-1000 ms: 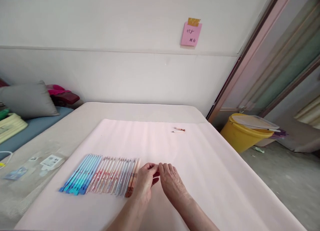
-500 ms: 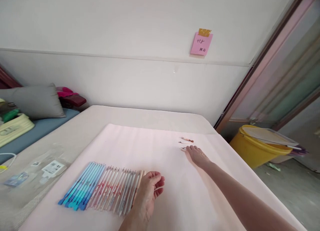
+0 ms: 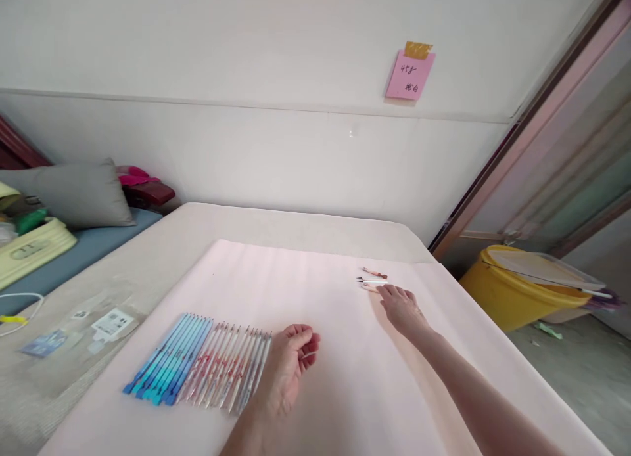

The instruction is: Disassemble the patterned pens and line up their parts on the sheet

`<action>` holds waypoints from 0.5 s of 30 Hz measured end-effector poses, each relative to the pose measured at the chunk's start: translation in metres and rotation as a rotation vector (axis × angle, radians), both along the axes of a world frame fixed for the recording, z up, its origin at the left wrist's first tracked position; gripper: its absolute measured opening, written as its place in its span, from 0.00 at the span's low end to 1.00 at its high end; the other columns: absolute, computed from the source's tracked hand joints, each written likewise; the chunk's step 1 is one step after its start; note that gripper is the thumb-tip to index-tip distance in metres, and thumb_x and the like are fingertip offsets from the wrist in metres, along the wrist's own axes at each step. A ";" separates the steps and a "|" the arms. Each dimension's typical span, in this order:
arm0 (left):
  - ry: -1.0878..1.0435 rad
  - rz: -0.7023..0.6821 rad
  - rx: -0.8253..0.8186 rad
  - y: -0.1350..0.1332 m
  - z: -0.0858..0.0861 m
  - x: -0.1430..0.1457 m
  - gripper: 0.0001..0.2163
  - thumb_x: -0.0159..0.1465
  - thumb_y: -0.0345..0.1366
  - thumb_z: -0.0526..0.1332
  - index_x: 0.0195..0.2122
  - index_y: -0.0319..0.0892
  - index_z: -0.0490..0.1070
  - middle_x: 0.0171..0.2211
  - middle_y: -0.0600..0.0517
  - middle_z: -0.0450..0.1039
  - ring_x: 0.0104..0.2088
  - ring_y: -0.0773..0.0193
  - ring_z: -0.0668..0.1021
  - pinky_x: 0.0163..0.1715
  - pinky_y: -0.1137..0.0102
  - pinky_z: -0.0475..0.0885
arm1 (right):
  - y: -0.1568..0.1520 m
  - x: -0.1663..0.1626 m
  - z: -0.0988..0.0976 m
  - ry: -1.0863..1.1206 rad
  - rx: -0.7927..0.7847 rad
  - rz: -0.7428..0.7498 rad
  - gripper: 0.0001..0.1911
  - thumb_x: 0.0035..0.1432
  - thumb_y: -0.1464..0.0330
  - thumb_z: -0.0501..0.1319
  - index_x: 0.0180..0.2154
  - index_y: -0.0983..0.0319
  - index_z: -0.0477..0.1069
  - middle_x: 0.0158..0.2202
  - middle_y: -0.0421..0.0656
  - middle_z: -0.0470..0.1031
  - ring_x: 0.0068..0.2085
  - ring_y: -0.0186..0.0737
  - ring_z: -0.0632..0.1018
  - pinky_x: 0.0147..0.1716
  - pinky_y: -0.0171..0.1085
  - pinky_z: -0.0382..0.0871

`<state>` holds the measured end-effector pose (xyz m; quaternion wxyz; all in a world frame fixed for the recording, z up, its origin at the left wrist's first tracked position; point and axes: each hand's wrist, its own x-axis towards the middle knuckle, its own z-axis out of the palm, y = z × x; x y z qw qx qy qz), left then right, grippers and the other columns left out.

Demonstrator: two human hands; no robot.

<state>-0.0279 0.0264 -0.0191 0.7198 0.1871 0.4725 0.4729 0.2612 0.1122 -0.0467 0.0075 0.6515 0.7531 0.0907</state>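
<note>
My left hand rests on the pink sheet, its fingers loosely curled and apart with nothing in them. Its back side lies against a row of slim pens. Blue pens make up the left part of that row; whitish pens with red and grey prints continue up to my hand, which covers the row's right end. Farther off on the right, my right hand has its fingers closed on the rear end of a beige pen. Just beyond lie a white pen and an orange-brown pen.
Clear plastic packaging with a label lies left of the sheet. Behind it are a grey cushion and a yellow basket-like item. On the floor at right stands a yellow bin. A pink note is taped to the wall.
The white pen and beige pen show more fully beside my right hand. My left hand covers the beige pens seen earlier at the row's right end. The view has shifted slightly.
</note>
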 end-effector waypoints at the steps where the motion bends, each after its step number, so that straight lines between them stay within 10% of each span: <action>1: -0.017 0.034 0.016 0.003 0.002 -0.005 0.06 0.54 0.31 0.62 0.33 0.37 0.68 0.33 0.44 0.75 0.29 0.69 0.75 0.27 0.76 0.68 | -0.014 -0.006 0.003 0.004 -0.006 -0.001 0.15 0.59 0.74 0.48 0.47 0.62 0.65 0.47 0.51 0.68 0.48 0.46 0.68 0.46 0.43 0.55; 7: -0.047 0.245 0.094 0.014 0.016 -0.041 0.05 0.54 0.27 0.63 0.32 0.36 0.69 0.31 0.44 0.74 0.29 0.68 0.77 0.27 0.76 0.71 | -0.100 -0.072 0.029 0.217 -0.220 0.089 0.12 0.58 0.72 0.51 0.41 0.60 0.70 0.40 0.46 0.73 0.43 0.43 0.73 0.44 0.43 0.60; 15: 0.020 0.355 0.173 0.016 0.019 -0.070 0.05 0.53 0.26 0.63 0.31 0.36 0.69 0.30 0.46 0.74 0.29 0.67 0.77 0.26 0.77 0.72 | -0.177 -0.131 0.155 0.872 -0.326 0.455 0.13 0.62 0.61 0.50 0.46 0.52 0.69 0.41 0.42 0.74 0.40 0.39 0.74 0.38 0.36 0.69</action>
